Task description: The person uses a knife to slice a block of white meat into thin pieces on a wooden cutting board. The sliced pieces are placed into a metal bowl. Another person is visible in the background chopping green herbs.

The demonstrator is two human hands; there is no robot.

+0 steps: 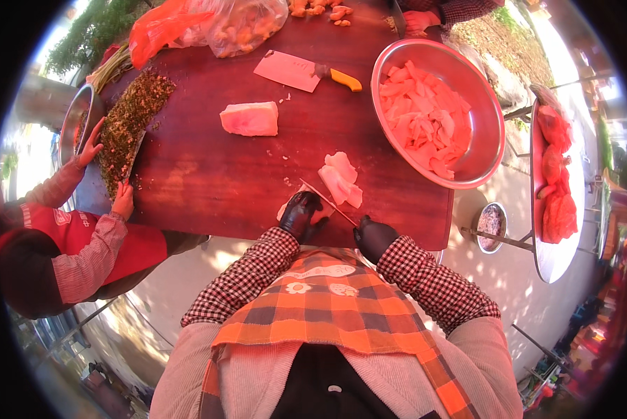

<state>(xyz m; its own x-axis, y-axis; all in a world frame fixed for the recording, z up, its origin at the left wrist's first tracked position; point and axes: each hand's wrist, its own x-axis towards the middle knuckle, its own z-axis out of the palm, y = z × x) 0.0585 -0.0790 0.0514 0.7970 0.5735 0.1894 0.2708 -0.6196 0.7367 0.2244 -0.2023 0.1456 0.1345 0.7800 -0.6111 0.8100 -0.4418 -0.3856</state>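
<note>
My right hand (375,238), in a black glove, grips a knife (326,200) whose blade shows almost edge-on, slanting away to the upper left. Against the blade's left side, my gloved left hand (301,216) presses on a pale piece of meat or fat (322,211), partly hidden under the fingers. Cut pale slices (340,178) lie overlapping just beyond the blade. Farther up the dark red table (209,183) sits a larger pale block (249,119), apparently fatty meat. The knife's handle is hidden inside my right hand.
A cleaver (292,72) with a yellow handle lies beyond the block. A steel basin (489,157) at right holds pale strips. At left, a person's hands (122,199) work at a chopped heap (130,120). Another hand (421,23) is at the far edge, near ginger (313,8).
</note>
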